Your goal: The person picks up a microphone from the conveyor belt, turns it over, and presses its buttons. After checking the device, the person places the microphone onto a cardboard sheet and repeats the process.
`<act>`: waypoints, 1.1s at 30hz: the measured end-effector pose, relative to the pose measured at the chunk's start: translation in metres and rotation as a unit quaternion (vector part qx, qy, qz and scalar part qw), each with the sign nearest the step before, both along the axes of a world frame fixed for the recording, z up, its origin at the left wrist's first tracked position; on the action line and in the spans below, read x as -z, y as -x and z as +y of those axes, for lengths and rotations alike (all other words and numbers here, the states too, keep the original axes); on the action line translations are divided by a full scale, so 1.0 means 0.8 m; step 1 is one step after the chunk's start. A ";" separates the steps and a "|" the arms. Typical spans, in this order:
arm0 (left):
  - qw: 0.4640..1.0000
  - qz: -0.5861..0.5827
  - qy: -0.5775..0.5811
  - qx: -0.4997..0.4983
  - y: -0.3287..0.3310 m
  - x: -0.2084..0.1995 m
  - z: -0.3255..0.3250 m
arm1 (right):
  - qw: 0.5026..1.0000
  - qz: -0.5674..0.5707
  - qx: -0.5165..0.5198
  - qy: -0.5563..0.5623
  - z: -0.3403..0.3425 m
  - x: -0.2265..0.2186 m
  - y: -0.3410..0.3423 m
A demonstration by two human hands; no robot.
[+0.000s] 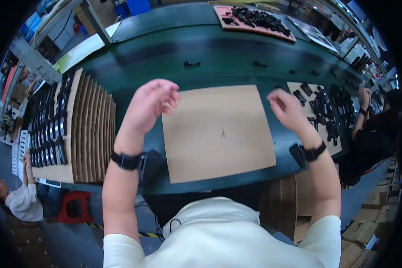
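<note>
A flat brown cardboard sheet (216,129) with a small dark mark lies in front of me on the green work surface. My left hand (156,100) hovers by its far left corner, fingers loosely bent and apart, with nothing visible in them. Off the sheet's far right corner is my right hand (288,109), slightly blurred; its fingers curl and the thumb stands apart, and no held thing shows. Small black parts, one a handled piece (192,64) and another similar piece (260,64), rest on the green surface beyond the sheet.
Left stands a row of upright cardboard sheets (91,129), with black parts (49,127) lined up beside it. Black parts lie on a cardboard piece (337,145) at right, near a co-worker (375,116). A pink tray (254,27) of black parts sits at the back. Another person (22,196) is at left.
</note>
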State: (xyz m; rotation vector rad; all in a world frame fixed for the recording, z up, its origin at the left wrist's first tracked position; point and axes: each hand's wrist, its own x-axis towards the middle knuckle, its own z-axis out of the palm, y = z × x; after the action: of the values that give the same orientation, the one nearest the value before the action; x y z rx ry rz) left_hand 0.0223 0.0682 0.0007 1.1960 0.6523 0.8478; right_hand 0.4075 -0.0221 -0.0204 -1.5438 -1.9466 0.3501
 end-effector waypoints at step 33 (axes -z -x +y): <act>0.904 0.315 -0.240 -0.159 -0.027 0.174 0.292 | 0.925 -0.296 0.237 0.010 0.041 0.112 -0.085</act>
State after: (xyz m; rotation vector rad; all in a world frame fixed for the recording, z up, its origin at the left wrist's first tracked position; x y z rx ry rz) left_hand 0.0437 0.3018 -0.1381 1.8792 1.2386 0.9211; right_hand 0.4758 0.0104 -0.1098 -2.2480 -1.8801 -0.3466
